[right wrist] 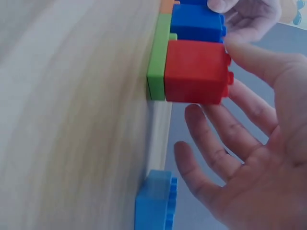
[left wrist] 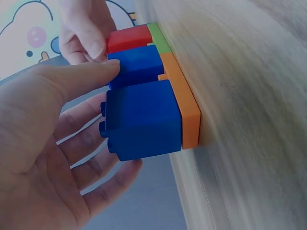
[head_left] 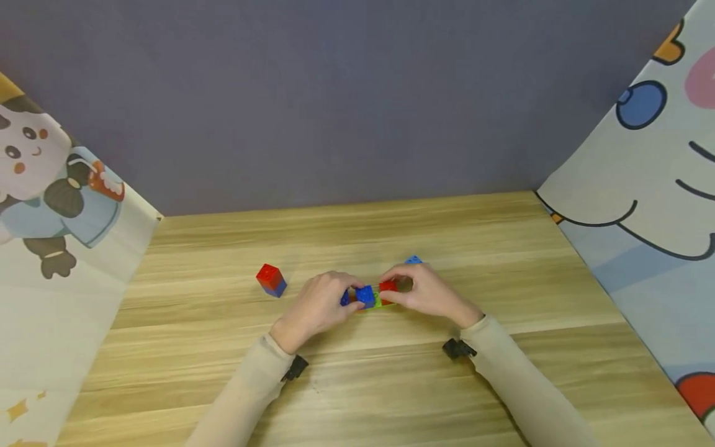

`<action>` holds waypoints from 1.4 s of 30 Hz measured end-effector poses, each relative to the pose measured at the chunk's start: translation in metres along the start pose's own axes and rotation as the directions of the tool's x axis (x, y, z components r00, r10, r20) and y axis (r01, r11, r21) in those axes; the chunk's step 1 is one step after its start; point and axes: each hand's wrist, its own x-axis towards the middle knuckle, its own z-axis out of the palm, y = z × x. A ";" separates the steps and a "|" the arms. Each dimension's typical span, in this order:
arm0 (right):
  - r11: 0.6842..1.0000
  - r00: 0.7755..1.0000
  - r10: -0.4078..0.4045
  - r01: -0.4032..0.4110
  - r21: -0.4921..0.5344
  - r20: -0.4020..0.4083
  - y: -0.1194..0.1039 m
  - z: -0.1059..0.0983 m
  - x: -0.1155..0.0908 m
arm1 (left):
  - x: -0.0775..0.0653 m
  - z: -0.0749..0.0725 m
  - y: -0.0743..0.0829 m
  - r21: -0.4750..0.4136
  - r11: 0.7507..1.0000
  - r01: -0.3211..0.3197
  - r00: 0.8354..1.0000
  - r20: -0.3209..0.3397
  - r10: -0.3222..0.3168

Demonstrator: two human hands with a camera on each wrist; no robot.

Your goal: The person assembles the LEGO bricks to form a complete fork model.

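A row of toy building bricks lies on the table: an orange flat brick (left wrist: 184, 103) joined end to end with a green flat brick (right wrist: 158, 62). On the orange one stands a blue brick (left wrist: 144, 120). A second blue brick (head_left: 365, 295) sits near the middle, and a red brick (right wrist: 196, 72) is on the green end. My left hand (head_left: 321, 304) pinches the middle blue brick, thumb on the near side and fingers behind, partly hidden. My right hand (head_left: 427, 292) holds the red brick between thumb and fingers.
A red brick stacked on a blue one (head_left: 271, 280) stands to the left of the row. Behind my right hand is a light blue brick (right wrist: 154, 203), partly covered in the head view. A grey wall (head_left: 346, 105) rises behind the wooden table (head_left: 357, 385).
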 end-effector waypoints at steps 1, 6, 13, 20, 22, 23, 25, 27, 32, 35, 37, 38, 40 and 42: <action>1.000 1.000 0.004 -0.004 0.003 -0.015 0.001 -0.002 -0.001 | 0.000 0.000 0.000 0.001 1.000 0.001 1.000 -0.001 -0.001; 1.000 0.991 0.026 -0.024 0.015 -0.130 0.007 -0.010 -0.005 | 0.002 0.001 -0.002 -0.013 1.000 0.008 1.000 -0.012 -0.008; 0.998 0.923 0.067 -0.056 0.039 -0.378 0.025 -0.013 -0.016 | 0.002 0.000 -0.005 -0.035 0.999 0.020 0.999 -0.032 -0.021; 0.984 0.894 0.178 -0.171 0.053 -0.412 0.033 -0.021 -0.025 | 0.003 0.001 -0.007 -0.019 0.999 0.031 0.999 -0.033 -0.032; 0.977 0.902 0.209 -0.206 0.049 -0.377 0.034 -0.023 -0.027 | 0.004 0.002 -0.007 -0.023 0.999 0.034 0.999 -0.033 -0.035; 0.973 0.905 0.226 -0.226 0.044 -0.359 0.034 -0.024 -0.027 | 0.004 0.002 -0.007 -0.027 0.999 0.035 0.999 -0.033 -0.036; 0.964 0.910 0.258 -0.263 0.031 -0.324 0.036 -0.025 -0.028 | 0.004 0.002 -0.007 -0.038 0.999 0.037 0.999 -0.034 -0.038; 0.957 0.913 0.282 -0.291 0.015 -0.296 0.038 -0.026 -0.029 | 0.005 0.003 -0.007 -0.043 0.998 0.038 0.999 -0.037 -0.040; 0.944 0.913 0.317 -0.331 -0.012 -0.256 0.043 -0.027 -0.030 | 0.005 0.004 -0.006 -0.041 0.998 0.038 0.999 -0.038 -0.039; 0.940 0.913 0.326 -0.340 -0.017 -0.246 0.045 -0.027 -0.030 | 0.005 0.004 -0.006 -0.044 0.998 0.038 0.998 -0.040 -0.040; 0.939 0.914 0.328 -0.343 -0.022 -0.239 0.046 -0.027 -0.030 | 0.005 0.004 -0.006 -0.044 0.998 0.041 0.998 -0.041 -0.043; 0.939 0.914 0.327 -0.343 -0.025 -0.238 0.047 -0.027 -0.030 | 0.005 0.003 -0.006 -0.046 0.998 0.043 0.998 -0.042 -0.045; 0.939 0.915 0.326 -0.342 -0.031 -0.237 0.047 -0.026 -0.029 | 0.005 0.003 -0.006 -0.049 0.998 0.048 0.998 -0.040 -0.050; 0.939 0.916 0.325 -0.343 -0.037 -0.235 0.047 -0.026 -0.028 | 0.005 0.003 -0.007 -0.050 0.997 0.052 0.998 -0.038 -0.054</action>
